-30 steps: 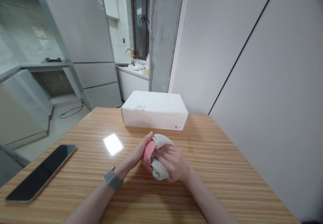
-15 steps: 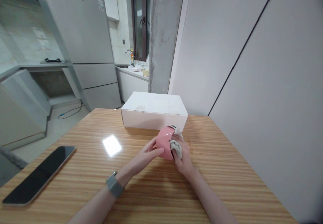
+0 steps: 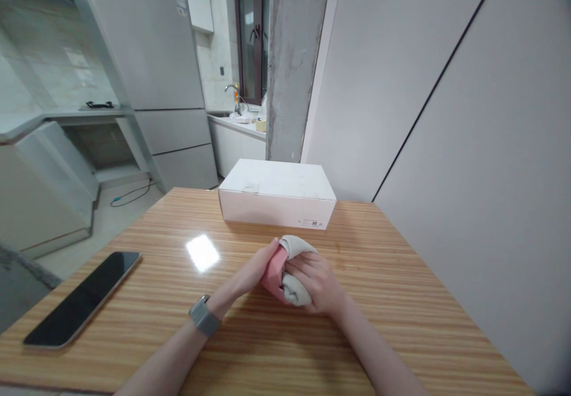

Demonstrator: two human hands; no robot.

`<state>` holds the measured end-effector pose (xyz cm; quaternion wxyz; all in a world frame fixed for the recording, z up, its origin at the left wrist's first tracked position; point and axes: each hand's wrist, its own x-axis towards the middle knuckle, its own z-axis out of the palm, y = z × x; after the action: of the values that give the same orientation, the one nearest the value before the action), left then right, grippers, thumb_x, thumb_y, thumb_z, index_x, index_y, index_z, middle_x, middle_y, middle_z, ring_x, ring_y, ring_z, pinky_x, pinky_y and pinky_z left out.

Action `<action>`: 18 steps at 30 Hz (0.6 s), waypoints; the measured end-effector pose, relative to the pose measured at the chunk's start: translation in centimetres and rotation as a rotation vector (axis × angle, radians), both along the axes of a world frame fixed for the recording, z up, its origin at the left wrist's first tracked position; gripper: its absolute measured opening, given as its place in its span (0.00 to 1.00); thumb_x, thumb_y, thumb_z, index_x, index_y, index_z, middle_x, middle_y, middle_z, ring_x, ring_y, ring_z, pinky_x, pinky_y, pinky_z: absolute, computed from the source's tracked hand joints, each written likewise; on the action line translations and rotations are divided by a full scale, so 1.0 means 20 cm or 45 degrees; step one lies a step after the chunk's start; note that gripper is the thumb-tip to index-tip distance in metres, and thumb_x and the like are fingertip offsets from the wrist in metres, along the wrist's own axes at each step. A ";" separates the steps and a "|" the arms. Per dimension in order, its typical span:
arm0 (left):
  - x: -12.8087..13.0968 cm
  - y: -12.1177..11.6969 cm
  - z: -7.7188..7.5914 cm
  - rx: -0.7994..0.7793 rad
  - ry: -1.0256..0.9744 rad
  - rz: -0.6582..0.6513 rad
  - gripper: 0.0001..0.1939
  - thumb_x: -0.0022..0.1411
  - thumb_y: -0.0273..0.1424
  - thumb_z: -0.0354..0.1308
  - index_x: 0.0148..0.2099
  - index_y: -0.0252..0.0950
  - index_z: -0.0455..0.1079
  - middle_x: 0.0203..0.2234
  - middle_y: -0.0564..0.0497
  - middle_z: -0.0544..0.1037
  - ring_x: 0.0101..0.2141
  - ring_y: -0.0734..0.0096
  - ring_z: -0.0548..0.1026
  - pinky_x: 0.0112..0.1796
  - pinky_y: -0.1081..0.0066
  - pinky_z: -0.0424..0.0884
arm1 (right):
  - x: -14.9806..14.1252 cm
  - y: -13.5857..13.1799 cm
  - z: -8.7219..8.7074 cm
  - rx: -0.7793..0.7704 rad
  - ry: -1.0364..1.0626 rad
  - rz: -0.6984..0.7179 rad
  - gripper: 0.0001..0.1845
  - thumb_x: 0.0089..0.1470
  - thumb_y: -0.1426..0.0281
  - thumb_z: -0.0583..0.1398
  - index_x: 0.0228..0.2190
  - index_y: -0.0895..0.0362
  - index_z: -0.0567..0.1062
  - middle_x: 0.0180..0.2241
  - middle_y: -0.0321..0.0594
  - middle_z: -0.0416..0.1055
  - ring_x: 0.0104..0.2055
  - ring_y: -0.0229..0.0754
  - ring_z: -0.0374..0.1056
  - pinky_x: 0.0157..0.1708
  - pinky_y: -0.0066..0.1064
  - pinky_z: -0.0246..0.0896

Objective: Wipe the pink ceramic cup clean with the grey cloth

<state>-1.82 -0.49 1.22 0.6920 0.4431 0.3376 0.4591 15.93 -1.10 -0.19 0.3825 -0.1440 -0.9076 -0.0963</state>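
Above the middle of the wooden table (image 3: 392, 301), my left hand (image 3: 253, 272) is closed around the outside of a small pink bowl (image 3: 273, 276), which is tilted with its mouth toward the right. My right hand (image 3: 319, 282) pushes a pale grey cloth (image 3: 297, 291) into the bowl's mouth. Folds of the cloth spill over the rim at the top and bottom. The bowl's inside is hidden behind the cloth and the right fingers. A watch with a grey band (image 3: 204, 317) is on my left wrist.
A closed white box (image 3: 276, 209) stands at the table's far end, just beyond the hands. A black-screened phone (image 3: 84, 301) lies near the left edge. A white wall panel (image 3: 482, 176) rises along the right side; a fridge (image 3: 165, 75) stands behind at left.
Half a second ago the bowl was lifted nearer the box, its pink outside turned toward me. Now it is lower and closer, its cloth-filled mouth facing right, much as one second ago.
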 end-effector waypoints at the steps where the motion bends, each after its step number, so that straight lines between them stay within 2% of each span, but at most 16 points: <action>1: 0.00 0.00 -0.01 0.048 0.030 0.020 0.21 0.58 0.45 0.57 0.44 0.33 0.76 0.42 0.47 0.79 0.54 0.57 0.66 0.58 0.62 0.56 | 0.02 0.01 0.00 -0.023 0.004 -0.003 0.23 0.52 0.66 0.50 0.48 0.63 0.68 0.41 0.52 0.76 0.44 0.50 0.72 0.45 0.42 0.66; 4: 0.00 -0.02 -0.02 0.127 0.065 -0.007 0.22 0.59 0.45 0.56 0.46 0.33 0.75 0.46 0.46 0.77 0.54 0.56 0.67 0.57 0.61 0.56 | 0.04 0.02 0.02 -0.137 0.091 -0.070 0.22 0.54 0.65 0.49 0.48 0.60 0.68 0.42 0.52 0.75 0.45 0.50 0.71 0.46 0.45 0.64; 7: 0.01 -0.04 -0.03 0.091 -0.088 -0.148 0.22 0.60 0.42 0.56 0.52 0.35 0.71 0.50 0.44 0.74 0.54 0.57 0.66 0.55 0.60 0.59 | 0.04 0.01 0.03 -0.303 0.316 -0.164 0.17 0.57 0.68 0.47 0.44 0.56 0.69 0.43 0.47 0.74 0.46 0.49 0.70 0.49 0.47 0.62; 9: 0.03 -0.05 -0.03 0.078 -0.204 -0.189 0.23 0.58 0.37 0.60 0.55 0.37 0.68 0.52 0.44 0.73 0.54 0.57 0.66 0.54 0.61 0.60 | 0.02 -0.01 0.03 -0.335 0.425 -0.194 0.16 0.57 0.70 0.47 0.42 0.55 0.70 0.42 0.46 0.74 0.46 0.48 0.70 0.50 0.46 0.61; 11: 0.04 -0.05 -0.03 0.049 -0.265 -0.140 0.24 0.54 0.35 0.62 0.53 0.36 0.69 0.49 0.44 0.74 0.51 0.58 0.69 0.53 0.62 0.61 | 0.01 -0.02 0.02 -0.286 0.404 -0.191 0.16 0.57 0.69 0.47 0.43 0.56 0.70 0.41 0.47 0.74 0.46 0.49 0.70 0.49 0.46 0.61; 14: 0.05 -0.02 -0.02 -0.056 -0.280 -0.050 0.20 0.57 0.43 0.57 0.43 0.31 0.74 0.39 0.43 0.78 0.46 0.58 0.72 0.52 0.62 0.62 | -0.02 -0.03 0.01 -0.106 0.184 -0.109 0.22 0.55 0.65 0.48 0.47 0.62 0.69 0.41 0.52 0.75 0.45 0.51 0.71 0.47 0.45 0.63; 16: 0.05 -0.01 -0.01 -0.080 -0.175 -0.015 0.23 0.58 0.47 0.53 0.38 0.30 0.75 0.35 0.43 0.79 0.44 0.57 0.73 0.52 0.61 0.62 | -0.04 -0.03 0.00 0.018 0.066 -0.048 0.25 0.54 0.64 0.49 0.48 0.65 0.68 0.40 0.55 0.75 0.43 0.51 0.71 0.45 0.43 0.65; 18: 0.05 0.00 0.00 -0.054 -0.041 0.010 0.21 0.57 0.46 0.55 0.36 0.32 0.76 0.34 0.44 0.80 0.46 0.55 0.72 0.52 0.62 0.62 | -0.05 -0.03 -0.01 0.055 0.024 -0.016 0.25 0.53 0.65 0.49 0.48 0.65 0.68 0.40 0.55 0.75 0.42 0.50 0.71 0.44 0.42 0.65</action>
<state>-0.90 -0.43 1.16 0.7050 0.4194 0.3379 0.4615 15.00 -1.60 -0.30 0.3933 -0.1422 -0.9008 -0.1169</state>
